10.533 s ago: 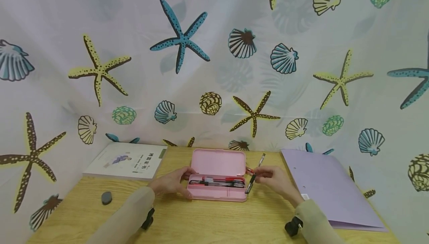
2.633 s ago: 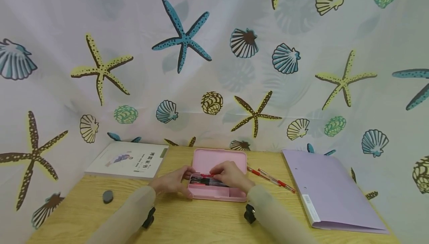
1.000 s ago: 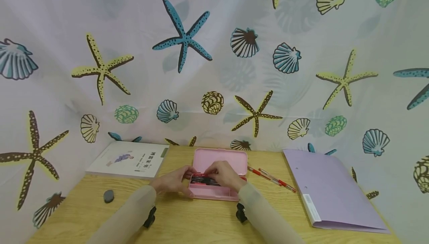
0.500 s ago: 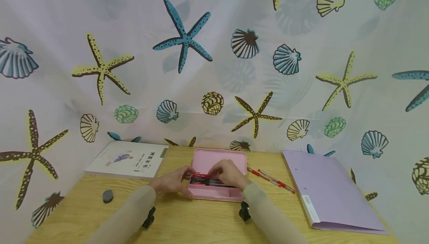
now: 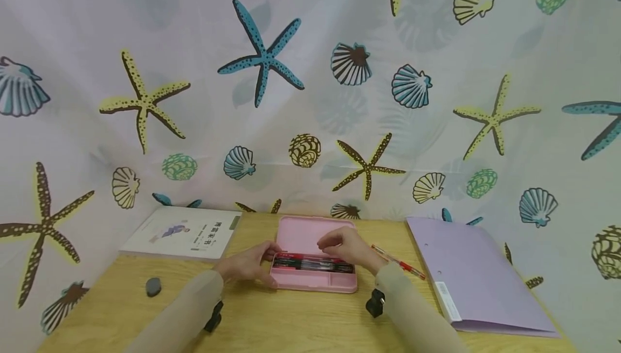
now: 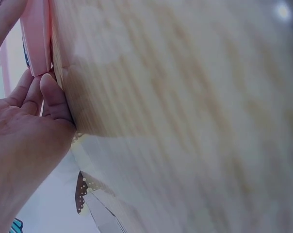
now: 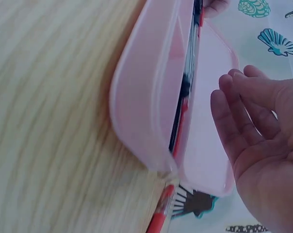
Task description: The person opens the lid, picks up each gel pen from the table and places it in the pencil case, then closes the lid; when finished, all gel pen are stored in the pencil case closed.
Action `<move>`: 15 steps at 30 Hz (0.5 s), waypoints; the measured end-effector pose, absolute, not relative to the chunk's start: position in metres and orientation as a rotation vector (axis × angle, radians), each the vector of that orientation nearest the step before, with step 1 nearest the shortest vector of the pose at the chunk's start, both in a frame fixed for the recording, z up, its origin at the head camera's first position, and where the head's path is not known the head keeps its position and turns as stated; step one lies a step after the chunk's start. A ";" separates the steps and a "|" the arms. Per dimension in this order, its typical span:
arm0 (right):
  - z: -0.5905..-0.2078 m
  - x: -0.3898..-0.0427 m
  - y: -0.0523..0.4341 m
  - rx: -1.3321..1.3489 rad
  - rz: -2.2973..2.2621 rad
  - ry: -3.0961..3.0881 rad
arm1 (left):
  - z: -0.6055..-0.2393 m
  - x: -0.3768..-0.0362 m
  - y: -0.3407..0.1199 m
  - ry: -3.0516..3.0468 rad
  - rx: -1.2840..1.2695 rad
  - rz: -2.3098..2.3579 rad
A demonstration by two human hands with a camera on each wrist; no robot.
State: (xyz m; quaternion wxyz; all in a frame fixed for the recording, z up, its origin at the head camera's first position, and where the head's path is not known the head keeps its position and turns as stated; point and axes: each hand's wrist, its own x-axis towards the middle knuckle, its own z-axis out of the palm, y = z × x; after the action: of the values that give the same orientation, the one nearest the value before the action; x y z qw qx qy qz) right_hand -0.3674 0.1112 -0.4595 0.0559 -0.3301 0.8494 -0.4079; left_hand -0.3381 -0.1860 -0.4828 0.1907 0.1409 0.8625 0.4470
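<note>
The left hand (image 5: 249, 264) holds the pencil case (image 5: 314, 278) end; pens (image 5: 312, 263) lie crosswise under the seemingly empty, relaxed right hand (image 5: 350, 247).

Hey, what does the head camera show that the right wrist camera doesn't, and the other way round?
Only the head view shows the left hand gripping the case's left end, the white book, the grey eraser and the purple folder. Only the right wrist view shows the right hand's palm with its fingers loosely extended and holding nothing. Both show the open pink pencil case with pens inside, the right hand above it, a red pen lying outside the case, and the wooden table.
</note>
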 end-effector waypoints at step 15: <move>-0.455 -0.366 0.195 -0.774 -1.296 2.598 | -0.482 -0.335 -0.186 2.442 0.379 1.241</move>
State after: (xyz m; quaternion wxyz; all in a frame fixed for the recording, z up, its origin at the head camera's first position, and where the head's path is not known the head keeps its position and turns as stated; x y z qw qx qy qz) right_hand -0.3660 0.1951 -0.4550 0.0683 -0.2570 0.8626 -0.4304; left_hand -0.3348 -0.1855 -0.4818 0.1873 0.1345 0.8675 0.4408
